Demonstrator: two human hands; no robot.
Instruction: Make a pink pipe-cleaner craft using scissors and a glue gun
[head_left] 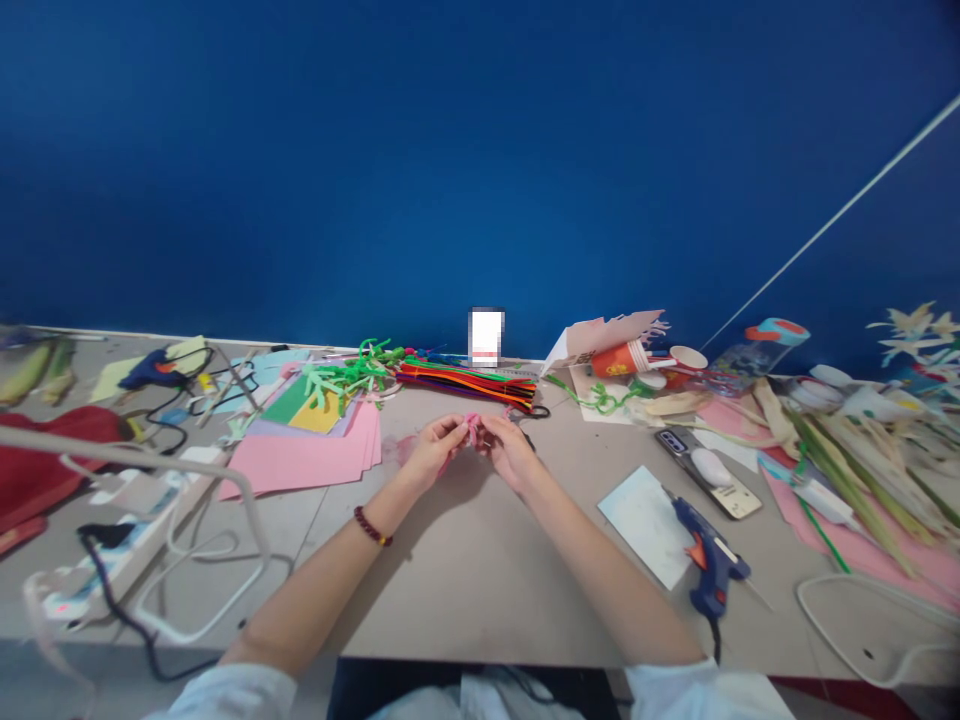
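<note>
My left hand (433,450) and my right hand (511,452) meet above the tan tabletop (480,570). Their fingertips pinch a small pink pipe-cleaner piece (472,430) from both sides, and my fingers hide part of it. A dark beaded bracelet (373,526) circles my left wrist. Nearest to my right hand lie black-handled scissors (534,411). A stack of pink paper (300,458) lies to the left of my left hand.
A bundle of multicoloured pipe cleaners (466,384) lies at the back. A blue glue gun (709,555) rests at front right, with another (154,368) at back left. A phone (709,470), plant leaves (847,470) and a cable-strewn power strip (127,540) surround the work area.
</note>
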